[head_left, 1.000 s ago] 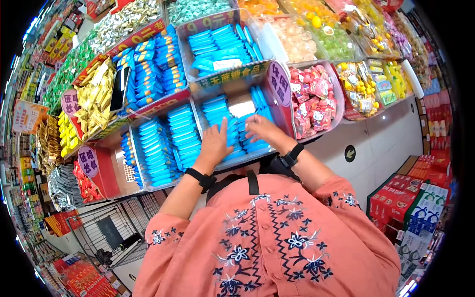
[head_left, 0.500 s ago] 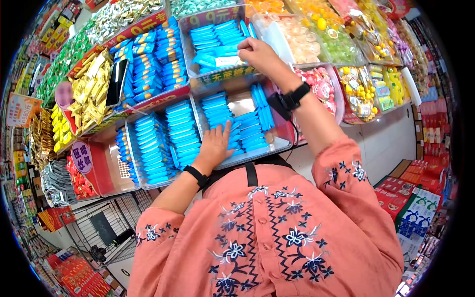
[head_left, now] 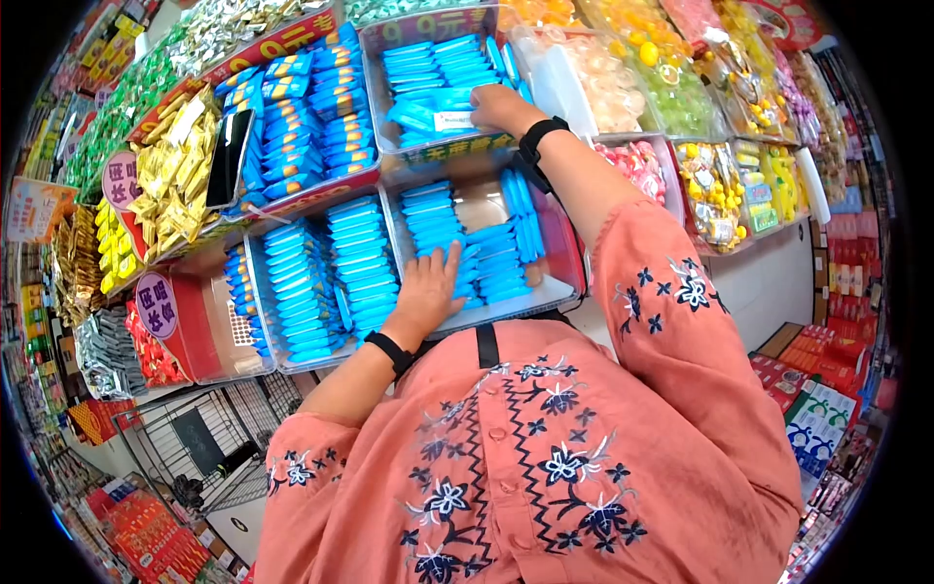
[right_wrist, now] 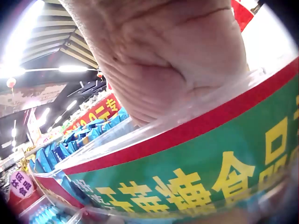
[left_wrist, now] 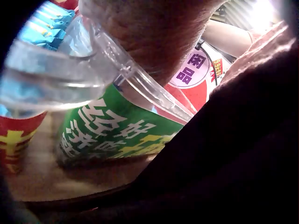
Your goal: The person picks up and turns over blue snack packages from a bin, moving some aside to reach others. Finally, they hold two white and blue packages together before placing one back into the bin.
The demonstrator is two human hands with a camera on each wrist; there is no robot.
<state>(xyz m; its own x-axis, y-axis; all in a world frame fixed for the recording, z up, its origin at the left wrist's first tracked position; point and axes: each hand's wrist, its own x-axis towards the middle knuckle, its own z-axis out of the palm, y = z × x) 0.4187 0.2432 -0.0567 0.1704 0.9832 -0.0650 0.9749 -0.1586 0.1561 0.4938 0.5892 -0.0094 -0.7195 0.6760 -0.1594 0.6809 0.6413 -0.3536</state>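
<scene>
Blue packets (head_left: 418,114) lie at the front of the upper bin (head_left: 452,149), long axes running roughly side to side, just left of the right hand (head_left: 501,109), which is the nearer hand. Its fingertips are hidden, so whether it grasps one I cannot tell. The left hand (head_left: 425,294) rests, fingers extended, on the lower packet stack (head_left: 428,214).

Left hand (head_left: 426,290) near body, palm down, fingers spread; right hand (head_left: 504,107) farther forward, fingers bent (tips hidden).
</scene>
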